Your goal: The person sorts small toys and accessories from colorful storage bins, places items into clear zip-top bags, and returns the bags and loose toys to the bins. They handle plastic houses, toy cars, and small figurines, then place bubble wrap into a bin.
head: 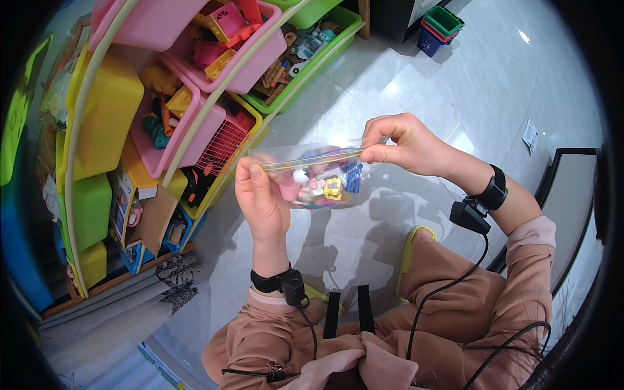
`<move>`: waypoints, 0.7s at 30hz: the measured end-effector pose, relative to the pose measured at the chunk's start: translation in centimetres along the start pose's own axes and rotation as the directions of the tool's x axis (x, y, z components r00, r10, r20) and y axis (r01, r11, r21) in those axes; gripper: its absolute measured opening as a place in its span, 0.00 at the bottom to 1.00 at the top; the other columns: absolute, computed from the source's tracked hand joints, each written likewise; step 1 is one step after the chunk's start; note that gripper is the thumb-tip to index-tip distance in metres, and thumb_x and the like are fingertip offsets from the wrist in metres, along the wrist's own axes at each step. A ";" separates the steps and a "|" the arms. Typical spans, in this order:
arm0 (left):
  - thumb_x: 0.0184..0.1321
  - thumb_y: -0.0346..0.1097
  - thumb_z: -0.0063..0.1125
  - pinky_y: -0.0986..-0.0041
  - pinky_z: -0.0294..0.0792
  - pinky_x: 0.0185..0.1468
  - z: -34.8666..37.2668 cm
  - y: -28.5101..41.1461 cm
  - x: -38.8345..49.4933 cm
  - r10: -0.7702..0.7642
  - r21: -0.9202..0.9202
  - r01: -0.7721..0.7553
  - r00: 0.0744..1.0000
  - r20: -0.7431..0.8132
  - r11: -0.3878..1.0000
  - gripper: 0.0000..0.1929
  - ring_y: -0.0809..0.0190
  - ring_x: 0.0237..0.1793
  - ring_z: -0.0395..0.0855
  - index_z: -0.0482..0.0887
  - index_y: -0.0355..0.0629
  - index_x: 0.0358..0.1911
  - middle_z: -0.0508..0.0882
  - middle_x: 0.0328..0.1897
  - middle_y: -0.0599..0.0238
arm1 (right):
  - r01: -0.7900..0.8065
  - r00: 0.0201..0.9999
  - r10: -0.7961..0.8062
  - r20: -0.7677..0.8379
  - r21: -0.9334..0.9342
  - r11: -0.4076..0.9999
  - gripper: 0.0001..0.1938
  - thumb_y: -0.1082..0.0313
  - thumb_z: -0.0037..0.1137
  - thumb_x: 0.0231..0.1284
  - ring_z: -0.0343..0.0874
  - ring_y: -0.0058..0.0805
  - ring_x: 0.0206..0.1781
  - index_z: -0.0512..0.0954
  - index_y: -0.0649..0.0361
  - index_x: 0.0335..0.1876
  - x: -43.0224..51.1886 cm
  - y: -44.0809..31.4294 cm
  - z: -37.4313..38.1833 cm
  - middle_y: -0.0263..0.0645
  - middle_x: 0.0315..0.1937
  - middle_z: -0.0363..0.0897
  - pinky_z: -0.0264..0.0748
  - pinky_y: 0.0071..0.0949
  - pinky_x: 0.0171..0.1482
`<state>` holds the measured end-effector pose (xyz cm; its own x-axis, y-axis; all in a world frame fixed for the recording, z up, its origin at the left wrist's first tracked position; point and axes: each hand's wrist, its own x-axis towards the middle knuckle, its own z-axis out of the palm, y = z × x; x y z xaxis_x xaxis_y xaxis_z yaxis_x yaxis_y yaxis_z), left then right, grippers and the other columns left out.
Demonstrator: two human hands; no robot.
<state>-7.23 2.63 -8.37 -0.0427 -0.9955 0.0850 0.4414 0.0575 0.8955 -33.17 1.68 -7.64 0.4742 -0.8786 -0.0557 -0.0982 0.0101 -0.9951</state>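
A clear plastic zip bag [321, 180] with small colourful toys inside is stretched between my two hands. My left hand [263, 200] pinches its left top corner between thumb and fingers. At the right top corner, the thumb and forefinger of my right hand [402, 144] grip the zip edge. Yellow and blue lines run along the zip. Through the plastic show a yellow piece [333, 188], a blue piece [353, 177], a pink cup-like piece [288, 189] and a white round piece [301, 175]. Whether the zip is fully sealed I cannot tell.
A rack of pink, yellow, green and blue toy bins stands at the left, with a green bin [292, 92] nearest the top. Small stacked baskets [441, 27] stand on the tiled floor [487, 92]. A printed packet [530, 137] lies at the right. A curtain [146, 302] hangs at lower left.
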 end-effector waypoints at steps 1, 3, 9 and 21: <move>0.75 0.38 0.46 0.78 0.70 0.45 0.0 0.0 0.0 0.004 -0.004 -0.004 1.000 0.003 1.000 0.08 0.73 0.37 0.75 0.70 0.42 0.39 0.77 0.38 0.69 | 0.004 1.000 -0.004 -0.003 -0.005 1.000 0.09 0.64 0.62 0.64 0.75 0.16 0.37 0.81 0.62 0.37 0.0 0.0 0.0 0.30 0.31 0.81 0.72 0.21 0.41; 0.75 0.39 0.47 0.78 0.70 0.44 0.1 -0.1 -0.1 0.002 -0.008 -0.002 1.000 -0.015 1.000 0.08 0.73 0.37 0.75 0.70 0.42 0.39 0.78 0.39 0.68 | 0.010 1.000 -0.010 -0.011 -0.014 1.000 0.09 0.64 0.62 0.64 0.75 0.16 0.36 0.81 0.62 0.37 0.0 0.1 0.0 0.30 0.31 0.81 0.73 0.21 0.41; 0.74 0.39 0.48 0.79 0.70 0.43 0.0 -0.2 -0.1 0.003 0.002 -0.003 1.000 0.027 1.000 0.09 0.73 0.36 0.75 0.70 0.42 0.39 0.78 0.39 0.68 | 0.061 0.998 -0.060 0.025 -0.032 0.998 0.08 0.64 0.62 0.64 0.75 0.19 0.37 0.81 0.61 0.37 -0.1 -0.1 -0.1 0.30 0.32 0.80 0.72 0.23 0.42; 0.74 0.39 0.49 0.78 0.70 0.43 -0.2 -0.1 0.0 0.056 0.038 -0.059 0.996 0.072 0.998 0.10 0.72 0.36 0.76 0.70 0.41 0.38 0.78 0.39 0.67 | 0.148 0.989 -0.149 -0.003 -0.091 0.985 0.05 0.68 0.66 0.59 0.72 0.21 0.39 0.82 0.60 0.33 0.2 -0.5 0.1 0.30 0.34 0.75 0.67 0.23 0.40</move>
<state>-7.12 2.61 -8.57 -0.0821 -0.9827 0.1661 0.4089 0.1188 0.9048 -32.96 1.52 -7.19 0.4807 -0.8718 0.0937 -0.1058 -0.1638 -0.9808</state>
